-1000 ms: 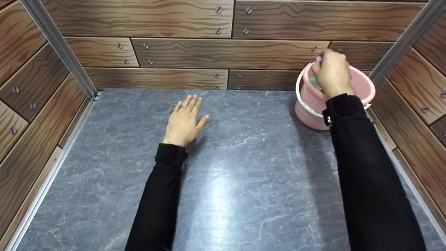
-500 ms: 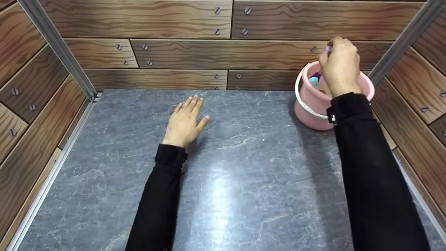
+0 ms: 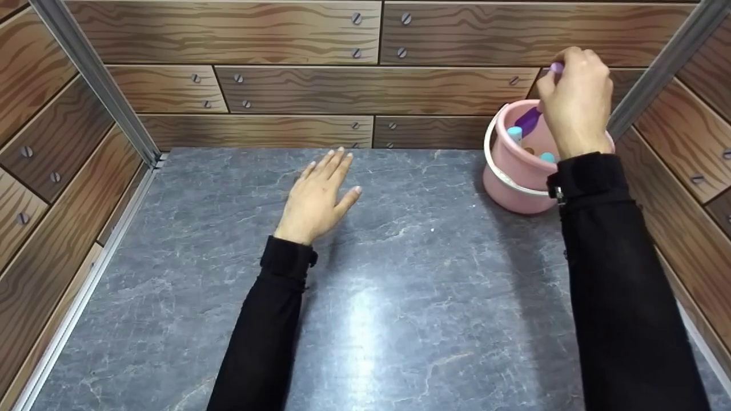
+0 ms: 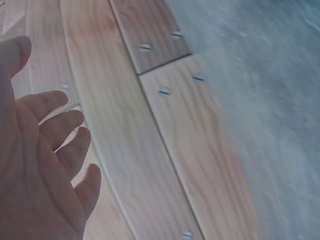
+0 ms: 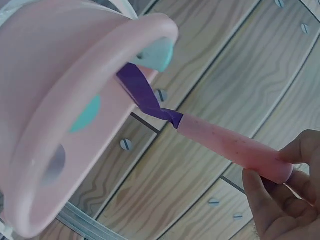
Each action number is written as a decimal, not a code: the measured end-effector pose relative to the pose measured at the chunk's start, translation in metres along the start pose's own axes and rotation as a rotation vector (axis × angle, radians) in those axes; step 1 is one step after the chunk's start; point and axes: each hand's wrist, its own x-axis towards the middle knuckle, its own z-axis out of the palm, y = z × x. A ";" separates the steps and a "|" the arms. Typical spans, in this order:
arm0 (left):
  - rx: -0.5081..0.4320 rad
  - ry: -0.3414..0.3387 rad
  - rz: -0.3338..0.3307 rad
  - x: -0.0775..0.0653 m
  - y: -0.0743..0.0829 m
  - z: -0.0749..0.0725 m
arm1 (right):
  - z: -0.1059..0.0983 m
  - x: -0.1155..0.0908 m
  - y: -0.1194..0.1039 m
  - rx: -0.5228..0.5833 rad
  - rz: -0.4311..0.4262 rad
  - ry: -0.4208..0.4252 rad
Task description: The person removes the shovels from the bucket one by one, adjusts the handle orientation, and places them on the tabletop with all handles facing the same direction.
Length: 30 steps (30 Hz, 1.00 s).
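**Purple-bladed tool pinched by its handle, over the bucket**

Two hands, well apart. In the right hand, pinched between thumb and fingers at the far end of a pink handle: the purple-bladed tool. Gripped well away from the blade, probably to hold the fingers clear above the rim. Angled blade-down, toward the mouth of the pink bucket; from these views, cannot tell whether touching the inner wall.

In the left hand: nothing. With fingers extended and thumb spread, out over the grey tabletop, well to the left of the bucket; cannot tell whether touching the surface. Perhaps out there for balance, or merely idle.

Upright at the far right of the tabletop, near the wood-patterned panels: the bucket, likely placed there to suit the right arm's reach. Around its outside, hanging low at the front, a white bail, presumably so as not to cross the mouth. Inside, loosely together: a light blue cylinder, a teal piece and a small brown piece, all partly hidden.
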 end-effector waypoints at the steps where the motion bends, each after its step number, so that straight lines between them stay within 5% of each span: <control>1: 0.000 0.005 0.010 0.000 0.003 -0.001 | -0.002 -0.001 0.000 -0.002 -0.001 0.005; 30: 0.060 0.100 0.236 -0.014 0.075 -0.027 | -0.025 -0.014 -0.009 0.032 0.029 0.213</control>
